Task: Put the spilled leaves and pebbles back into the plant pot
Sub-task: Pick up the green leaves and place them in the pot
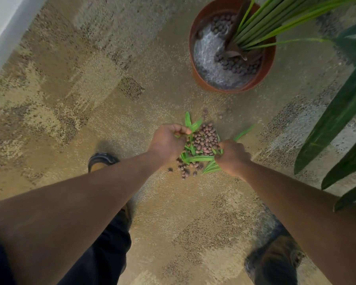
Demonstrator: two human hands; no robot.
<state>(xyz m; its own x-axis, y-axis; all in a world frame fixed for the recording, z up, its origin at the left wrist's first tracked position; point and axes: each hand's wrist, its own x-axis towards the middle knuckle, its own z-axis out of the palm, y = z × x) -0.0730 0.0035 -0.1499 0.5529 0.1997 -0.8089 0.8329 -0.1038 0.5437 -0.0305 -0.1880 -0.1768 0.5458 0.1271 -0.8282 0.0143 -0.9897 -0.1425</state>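
**Barely started: most of the spill is still on the carpet**

So here's where things stand; both hands are down in the pile on the carpet (90, 99), crouched over it, a shoe (102, 159) visible on the left side. The left hand (167, 141) has its fingers curled and is pinching a green leaf at the top left edge of the heap; the right hand (232, 157) is curled too, bunched into the leaves (197, 158) at the lower right, though whether it has pebbles in there as well I can't tell, the fingers are tucked under.

The pebbles (206, 138) are mostly in 1 heap between the 2 hands, mixed with the leaves; a smaller clump has strayed toward the near side (185, 169), and a few loose ones sit beyond the heap on the pot side (205, 112).

The plant pot (197, 78) stands upright further out and to the right, well apart from the spill; it already has some dark pebbles around the plant stem, but a big patch of pale filler is bare.

My read: gathering stage, nothing lifted across yet as far as this shows; pretty much the whole heap plus the strays is left to carry over; the loose pebbles will need several scoops.
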